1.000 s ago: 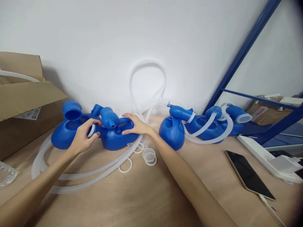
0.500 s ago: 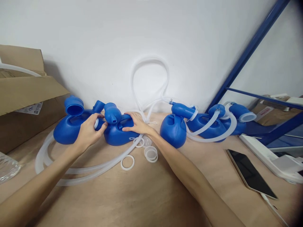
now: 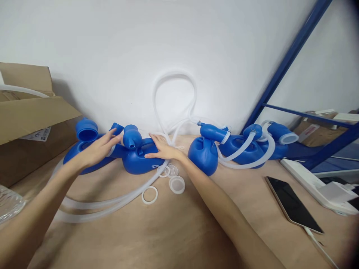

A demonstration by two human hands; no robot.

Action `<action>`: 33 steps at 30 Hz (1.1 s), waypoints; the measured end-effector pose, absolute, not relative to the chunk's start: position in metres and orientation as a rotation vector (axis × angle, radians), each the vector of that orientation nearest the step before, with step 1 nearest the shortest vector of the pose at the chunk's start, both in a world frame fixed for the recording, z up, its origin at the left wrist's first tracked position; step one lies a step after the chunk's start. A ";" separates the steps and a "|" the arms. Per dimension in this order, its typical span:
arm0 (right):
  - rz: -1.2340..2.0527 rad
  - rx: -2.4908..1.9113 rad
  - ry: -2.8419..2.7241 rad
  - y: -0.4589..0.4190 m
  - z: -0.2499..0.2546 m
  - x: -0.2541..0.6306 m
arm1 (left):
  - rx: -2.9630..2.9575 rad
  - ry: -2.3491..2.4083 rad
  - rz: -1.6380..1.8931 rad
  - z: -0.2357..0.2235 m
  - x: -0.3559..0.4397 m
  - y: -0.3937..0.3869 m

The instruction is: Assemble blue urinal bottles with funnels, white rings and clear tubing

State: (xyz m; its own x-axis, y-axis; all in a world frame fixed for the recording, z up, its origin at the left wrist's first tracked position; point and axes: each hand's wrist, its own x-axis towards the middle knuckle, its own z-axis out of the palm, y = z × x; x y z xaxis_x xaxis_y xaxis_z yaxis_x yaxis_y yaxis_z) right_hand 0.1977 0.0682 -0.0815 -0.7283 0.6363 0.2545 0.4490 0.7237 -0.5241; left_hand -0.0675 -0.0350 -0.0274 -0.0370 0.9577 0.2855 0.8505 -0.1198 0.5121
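A blue plastic urinal bottle (image 3: 137, 164) lies on its side left of the middle, its spouted blue elbow piece (image 3: 131, 137) on top. My right hand (image 3: 164, 148) holds its handle end, with the thumb on the near side and the fingers over the top. My left hand (image 3: 102, 147) is open, its fingers stretched out beside the bottle's left-pointing neck. That neck carries a white ring (image 3: 111, 151), partly hidden by the hand. Behind my left hand lies another blue bottle (image 3: 72, 152), topped by a wide-mouthed blue elbow (image 3: 86, 130).
Clear hoses (image 3: 112, 203) curve across the table, near a white ring (image 3: 149, 195) and white cap (image 3: 177, 185). Several more blue bottles (image 3: 202, 157) with hoses stand right. A cardboard box (image 3: 36, 112) is left; a phone (image 3: 293, 203) and power strip (image 3: 303, 179) lie right.
My left hand has let go of the white-ringed neck, straightened its fingers and shifted slightly up and left. My right hand stays on the bottle. The view has shifted slightly.
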 end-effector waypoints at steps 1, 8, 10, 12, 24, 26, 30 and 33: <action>0.537 -0.871 -2.534 0.064 -0.072 0.202 | 1.965 2.044 0.866 -0.016 -0.058 -0.037; 0.309 -0.973 -2.891 0.011 -0.026 0.238 | 1.930 2.359 0.524 0.016 0.009 -0.032; 0.258 -0.912 -3.086 0.003 -0.036 0.237 | 2.005 2.416 0.463 0.008 0.011 -0.024; 0.180 -0.842 -3.205 0.003 -0.051 0.234 | 2.099 2.458 0.473 0.000 0.009 -0.017; 0.326 -0.805 -3.161 0.014 -0.073 0.229 | 2.248 2.512 0.677 -0.016 0.023 -0.014; 0.335 -0.763 -3.151 0.016 -0.072 0.231 | 2.268 2.476 0.715 -0.016 0.019 -0.010; 0.320 -0.676 -3.157 0.020 -0.072 0.233 | 2.287 2.407 0.766 -0.018 0.010 -0.003; 0.332 -0.667 -3.144 0.022 -0.076 0.234 | 2.312 2.385 0.785 -0.021 0.006 0.001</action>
State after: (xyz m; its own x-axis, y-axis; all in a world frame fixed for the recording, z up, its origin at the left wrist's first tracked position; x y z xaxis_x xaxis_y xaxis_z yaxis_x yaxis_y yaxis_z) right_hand 0.2342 0.0223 -0.0756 -0.9109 0.3919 -0.1293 0.4103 0.8938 -0.1812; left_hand 0.0061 0.0014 -0.0209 -0.0622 0.8677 0.4931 0.9910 -0.0050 0.1337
